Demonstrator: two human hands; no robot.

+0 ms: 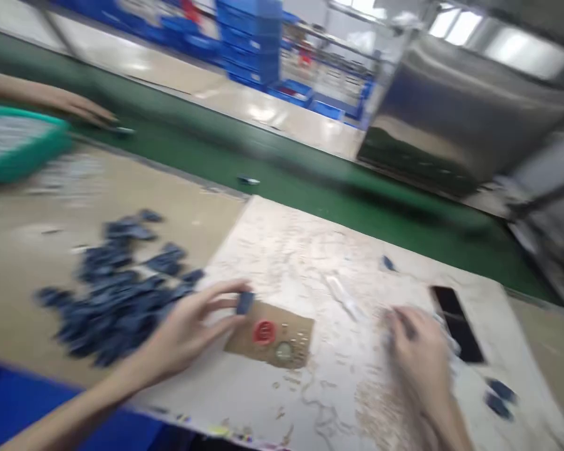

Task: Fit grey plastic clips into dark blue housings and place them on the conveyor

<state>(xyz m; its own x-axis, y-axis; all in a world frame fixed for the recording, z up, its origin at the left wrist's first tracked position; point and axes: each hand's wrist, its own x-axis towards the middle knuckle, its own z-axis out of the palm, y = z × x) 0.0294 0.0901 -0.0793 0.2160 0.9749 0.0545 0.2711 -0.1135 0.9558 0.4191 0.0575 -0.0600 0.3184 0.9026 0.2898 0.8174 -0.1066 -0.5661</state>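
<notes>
Motion blur softens the whole head view, so fine textures are hard to read. The left hand [192,329] pinches a small dark blue piece [245,302] between thumb and fingertips; the piece looks flat and roughly rectangular, its long axis running up and slightly right, held just above the brown card [289,329]. That card lies flat on the pale, scratched work board [310,263] and carries one round red part [264,332] and one dull greyish round part [284,351] beside it. Left of the hand, a loose heap of dark blue pieces [117,294] sprawls on the tan tabletop, too many and too blurred to count. The right hand [420,357] rests curled on the board; whether it grips anything I cannot tell. Just right of it lies one black rectangular slab [458,322], long axis running down-right. Far left, another person's hand [78,109] reaches over the green belt [286,175], near a teal tray [23,144].
</notes>
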